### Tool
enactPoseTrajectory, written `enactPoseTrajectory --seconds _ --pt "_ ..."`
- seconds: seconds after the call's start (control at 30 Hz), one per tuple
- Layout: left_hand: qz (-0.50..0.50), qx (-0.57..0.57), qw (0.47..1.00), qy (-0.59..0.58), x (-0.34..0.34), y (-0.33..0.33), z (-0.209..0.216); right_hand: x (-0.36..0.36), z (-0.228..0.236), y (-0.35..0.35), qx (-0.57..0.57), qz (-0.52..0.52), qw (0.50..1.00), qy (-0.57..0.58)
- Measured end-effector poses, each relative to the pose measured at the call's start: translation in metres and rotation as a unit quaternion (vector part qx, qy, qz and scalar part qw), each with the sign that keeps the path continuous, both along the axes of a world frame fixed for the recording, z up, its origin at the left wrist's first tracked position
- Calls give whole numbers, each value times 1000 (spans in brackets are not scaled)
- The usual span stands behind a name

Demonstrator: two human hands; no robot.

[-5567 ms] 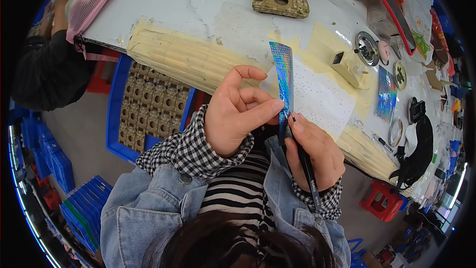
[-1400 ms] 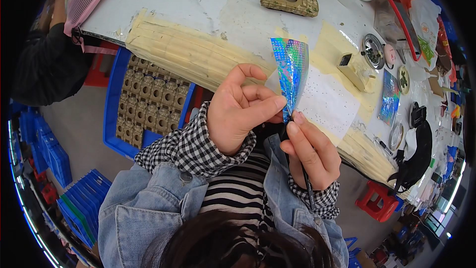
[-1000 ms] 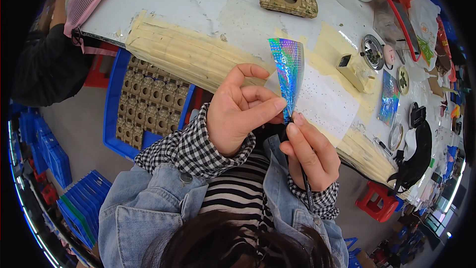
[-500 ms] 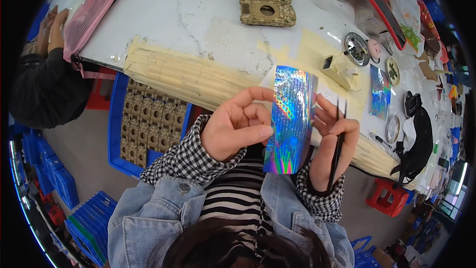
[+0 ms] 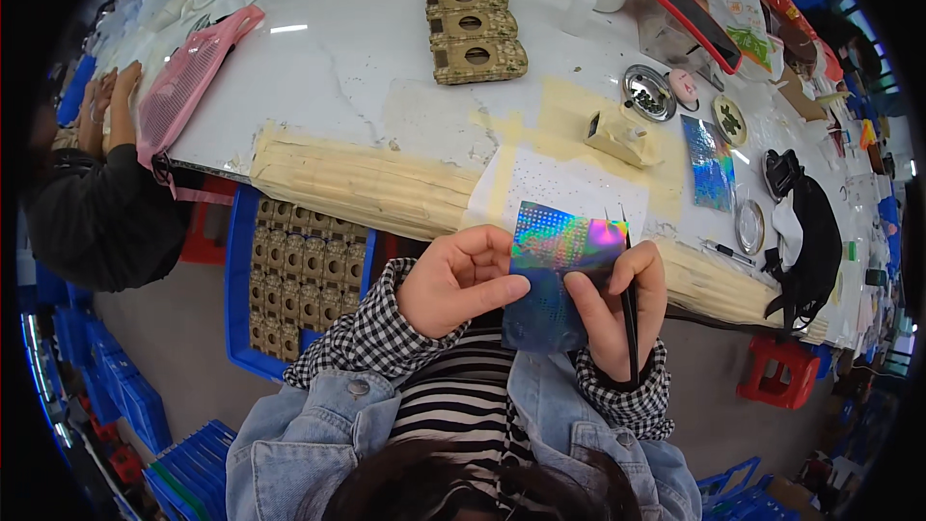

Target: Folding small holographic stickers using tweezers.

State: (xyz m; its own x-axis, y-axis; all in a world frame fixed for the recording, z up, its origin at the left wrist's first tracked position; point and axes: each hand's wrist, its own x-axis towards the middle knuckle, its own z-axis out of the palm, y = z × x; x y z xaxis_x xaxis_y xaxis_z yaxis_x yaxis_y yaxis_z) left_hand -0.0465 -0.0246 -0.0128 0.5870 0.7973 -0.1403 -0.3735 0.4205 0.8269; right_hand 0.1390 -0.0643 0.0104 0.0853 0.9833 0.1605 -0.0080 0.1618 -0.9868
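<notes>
A shiny holographic sheet (image 5: 542, 304), marked with rows of small spots, is held between my hands in front of the table edge. My left hand (image 5: 446, 282) pinches its left edge, thumb on the near face. At its right side my right hand (image 5: 617, 314) presses a thumb on the face, the fingers partly hidden behind. Dark tweezers (image 5: 632, 340) also rest in the right hand, their tips pointing away from me past the sheet. Beyond the sheet lies white paper (image 5: 569, 183) with scattered dark specks.
Camouflage-patterned casings (image 5: 475, 37) stand at the table's far middle; more fill a blue crate (image 5: 238, 280) at left. A taped block (image 5: 622, 138), metal dish (image 5: 648, 94), second holographic sheet (image 5: 709, 169) and black bag (image 5: 820, 260) lie right. A co-worker's hands (image 5: 111, 101) are far left.
The holographic sheet has come lower and tilted, its face now darker. My right thumb has moved onto its face. The view has shifted, showing more of the far table.
</notes>
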Motion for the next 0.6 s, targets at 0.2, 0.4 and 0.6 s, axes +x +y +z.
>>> enactPoseTrajectory --seconds 0.2,0.4,0.6 --pt "-1 16 999 45 -1 -4 -2 6 2 -10 39 25 997 -57" --pt "-25 30 998 51 12 -7 4 15 5 -18 76 -5 994 -73" --pt "-2 33 998 50 22 -13 13 24 -3 -24 65 6 997 -42"
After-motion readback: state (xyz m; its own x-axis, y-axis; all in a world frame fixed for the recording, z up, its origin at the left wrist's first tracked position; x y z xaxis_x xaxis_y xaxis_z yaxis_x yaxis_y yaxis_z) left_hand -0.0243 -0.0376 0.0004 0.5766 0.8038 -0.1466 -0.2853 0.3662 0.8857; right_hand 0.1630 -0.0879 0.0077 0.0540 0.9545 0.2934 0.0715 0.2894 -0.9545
